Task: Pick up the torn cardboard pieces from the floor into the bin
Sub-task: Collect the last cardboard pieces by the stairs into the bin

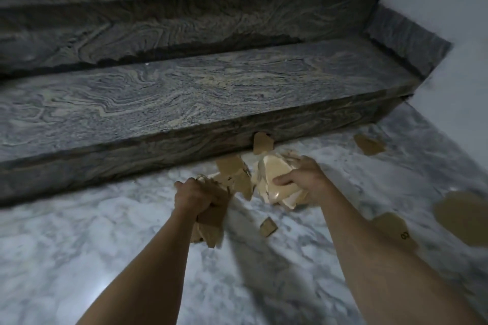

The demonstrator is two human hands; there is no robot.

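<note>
Cardboard scraps are filling both hands above the pale marble floor, just in front of the lowest grey stone step.

Both forearms are reaching forward and down. The left hand is clenching, knuckles up, round a wad of brown torn pieces that is sticking out above and below the fist. The right hand is curling, thumb towards the viewer, round a lighter bundle of pieces. Between the two grips more scraps are hanging or lying; I cannot tell which. A small scrap is lying below them, one piece is leaning against the step beyond the right grip, and larger pieces are lying off to its right.
</note>
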